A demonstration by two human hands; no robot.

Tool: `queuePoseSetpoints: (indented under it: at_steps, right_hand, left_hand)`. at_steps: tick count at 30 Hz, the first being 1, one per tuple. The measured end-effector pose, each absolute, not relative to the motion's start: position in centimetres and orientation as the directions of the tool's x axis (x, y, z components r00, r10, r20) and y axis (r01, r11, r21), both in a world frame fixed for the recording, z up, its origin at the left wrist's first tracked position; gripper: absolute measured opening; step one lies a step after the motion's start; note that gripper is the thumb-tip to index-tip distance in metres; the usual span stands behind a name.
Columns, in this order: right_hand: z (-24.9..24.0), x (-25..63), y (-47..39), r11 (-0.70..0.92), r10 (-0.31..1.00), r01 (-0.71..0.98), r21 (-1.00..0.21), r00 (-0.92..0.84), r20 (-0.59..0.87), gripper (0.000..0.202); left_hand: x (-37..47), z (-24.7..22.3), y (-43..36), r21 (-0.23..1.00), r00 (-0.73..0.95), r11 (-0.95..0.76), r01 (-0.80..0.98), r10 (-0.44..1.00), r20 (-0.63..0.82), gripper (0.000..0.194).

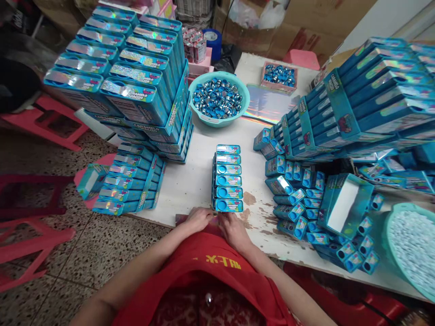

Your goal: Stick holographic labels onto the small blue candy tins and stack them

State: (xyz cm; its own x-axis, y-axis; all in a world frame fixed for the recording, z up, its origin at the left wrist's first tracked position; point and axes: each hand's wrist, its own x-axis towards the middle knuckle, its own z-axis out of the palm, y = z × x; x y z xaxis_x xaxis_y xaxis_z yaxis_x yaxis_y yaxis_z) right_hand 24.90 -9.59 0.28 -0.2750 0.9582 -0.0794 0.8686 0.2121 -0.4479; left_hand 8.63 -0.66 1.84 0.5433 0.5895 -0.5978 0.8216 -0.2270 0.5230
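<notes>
Left hand [200,219] and right hand [234,229] sat close together at the near edge of a chipped white table [190,181], fingers curled; honestly couldn't tell if either was pinching anything. Just past the fingertips stood a row of narrow, glossy blue printed boxes [229,180], right in the way of a round turquoise plastic bowl [219,122] of blue-and-silver caps farther out. Off to the left hand's left was a tall stack of bigger blue cartons [136,86]. Out past the right hand, a messy pile of small blue boxes [295,199] crowded that side, with an open blue tray with a white bottom [326,203] on top.

Hard to make out: some flat purplish thing [181,220] under the hands, mostly covered. Far right of the right hand, a turquoise basin [390,244] of white bits got cut off by the frame.
</notes>
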Motion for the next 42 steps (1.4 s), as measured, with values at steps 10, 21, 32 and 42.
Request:
queuePoseSetpoints:
  at_steps: [10,21,32,42]
  right_hand:
    - [-0.7,25.4,-10.2,0.302,0.94,0.883,-0.359,-0.338,-0.04,0.014]
    - [9.3,25.0,-8.6,0.04,0.99,0.549,-0.835,-0.132,-0.04,0.014]
    - [15.9,25.2,-1.6,-0.06,0.984,0.288,-0.956,0.179,-0.007,0.013]
    - [11.0,25.7,4.3,-0.187,0.888,0.471,-0.862,0.457,0.057,0.014]
  left_hand:
    - [9.0,0.9,-0.5,0.491,0.503,-0.21,0.846,0.623,-0.6,0.033]
    - [7.4,2.3,-0.8,0.597,0.476,-0.113,0.794,0.726,-0.496,0.03]
    - [9.6,14.1,2.0,0.929,0.425,0.301,0.215,0.828,-0.366,0.023]
    - [10.4,11.7,9.4,0.928,0.487,0.143,0.344,0.818,-0.307,0.02]
